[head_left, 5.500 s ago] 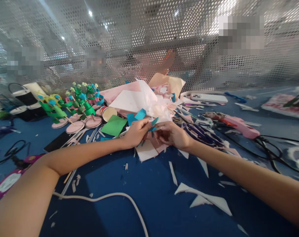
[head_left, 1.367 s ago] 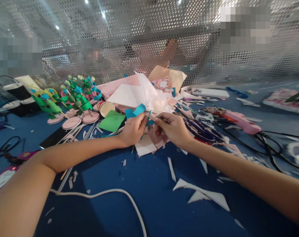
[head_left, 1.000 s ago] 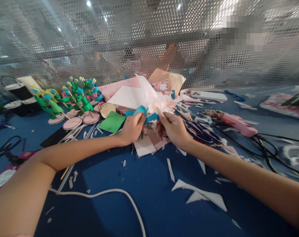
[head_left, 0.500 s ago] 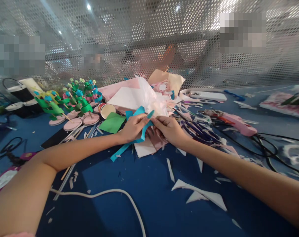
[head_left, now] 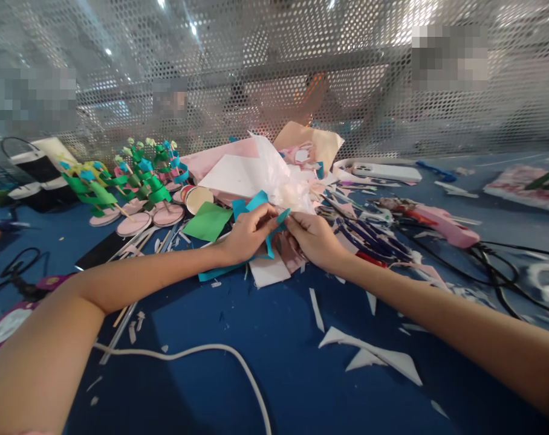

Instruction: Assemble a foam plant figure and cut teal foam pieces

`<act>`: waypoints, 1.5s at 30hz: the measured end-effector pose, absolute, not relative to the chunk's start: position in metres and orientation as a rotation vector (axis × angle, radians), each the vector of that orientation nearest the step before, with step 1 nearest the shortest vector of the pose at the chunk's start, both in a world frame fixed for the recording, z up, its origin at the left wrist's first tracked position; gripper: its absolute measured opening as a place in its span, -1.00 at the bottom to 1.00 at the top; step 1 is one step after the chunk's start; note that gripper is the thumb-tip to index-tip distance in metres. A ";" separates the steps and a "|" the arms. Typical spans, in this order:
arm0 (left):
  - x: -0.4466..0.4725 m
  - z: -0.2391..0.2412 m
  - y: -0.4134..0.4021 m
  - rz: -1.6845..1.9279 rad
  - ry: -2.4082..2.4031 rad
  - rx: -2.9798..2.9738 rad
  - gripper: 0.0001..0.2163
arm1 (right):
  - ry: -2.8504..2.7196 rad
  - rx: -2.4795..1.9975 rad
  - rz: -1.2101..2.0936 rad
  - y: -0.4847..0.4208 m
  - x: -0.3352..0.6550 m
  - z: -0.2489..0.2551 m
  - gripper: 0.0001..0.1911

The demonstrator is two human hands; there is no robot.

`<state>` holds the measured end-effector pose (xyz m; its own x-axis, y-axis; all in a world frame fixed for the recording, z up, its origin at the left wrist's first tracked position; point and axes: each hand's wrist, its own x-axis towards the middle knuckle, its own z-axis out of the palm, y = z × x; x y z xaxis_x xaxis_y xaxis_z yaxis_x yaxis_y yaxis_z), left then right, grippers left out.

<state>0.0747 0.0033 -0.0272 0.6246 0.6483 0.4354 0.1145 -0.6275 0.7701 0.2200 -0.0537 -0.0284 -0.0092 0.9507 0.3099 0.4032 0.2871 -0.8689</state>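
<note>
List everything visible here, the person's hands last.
teal paper strip: one, teal, pinched between both hands
green paper square: one, green, left of the hands
paper flower figures: several, green and blue on pink bases, far left
paper pile: one, pink and white, behind the hands
glue gun: one, pink, right
white scraps: several, white, near right
table: one, blue, underneath
left hand: fingers on the strip
right hand: fingers on the strip
</note>
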 end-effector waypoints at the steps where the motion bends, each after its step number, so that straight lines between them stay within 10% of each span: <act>1: 0.075 -0.027 0.003 0.933 0.597 2.148 -0.72 | -1.596 -1.280 0.696 -0.054 0.220 -0.029 -0.54; 45: 0.075 -0.021 -0.002 0.866 0.687 2.356 -0.72 | -1.620 -1.288 0.566 -0.056 0.221 -0.028 -0.50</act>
